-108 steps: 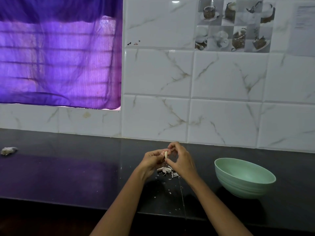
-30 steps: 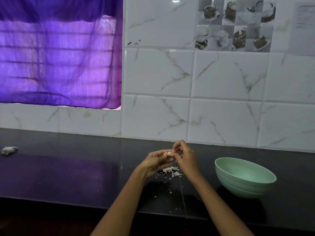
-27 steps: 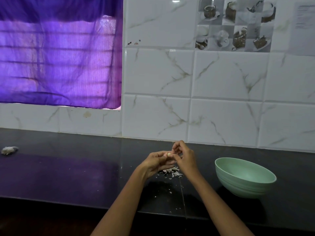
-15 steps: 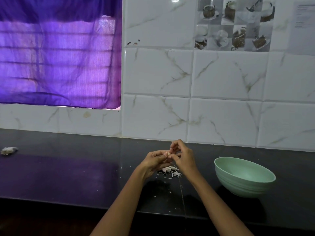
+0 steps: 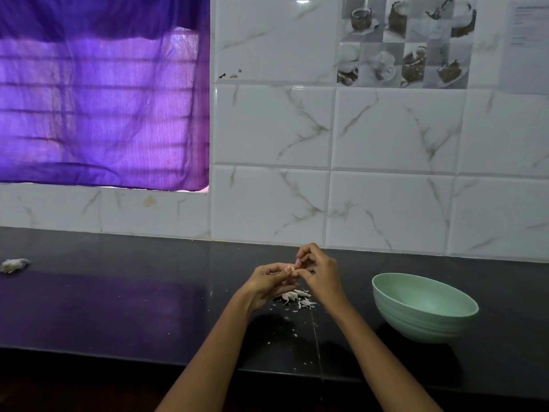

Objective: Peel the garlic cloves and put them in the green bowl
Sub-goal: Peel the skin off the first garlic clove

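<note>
A small pale garlic clove point(image 5: 293, 268) is held between both hands above the black counter point(image 5: 118, 307). My left hand point(image 5: 269, 282) grips it with curled fingers, and my right hand point(image 5: 319, 272) pinches at its top with thumb and fingertips. Most of the clove is hidden by the fingers. Directly under the hands lies a small heap of white garlic peels point(image 5: 297, 299). The green bowl point(image 5: 423, 307) stands on the counter to the right of my right hand, and what I see of its inside holds nothing.
A white clump, perhaps garlic or peel point(image 5: 13, 264), lies at the far left of the counter. A white marbled tile wall point(image 5: 386, 173) rises behind, with a purple curtain point(image 5: 98, 99) over a window at left. The counter's front edge runs below my forearms.
The clove stood upright between my fingertips earlier; now it is turned and mostly covered. My right fingers have shifted slightly on it. More peel bits lie under the hands.
</note>
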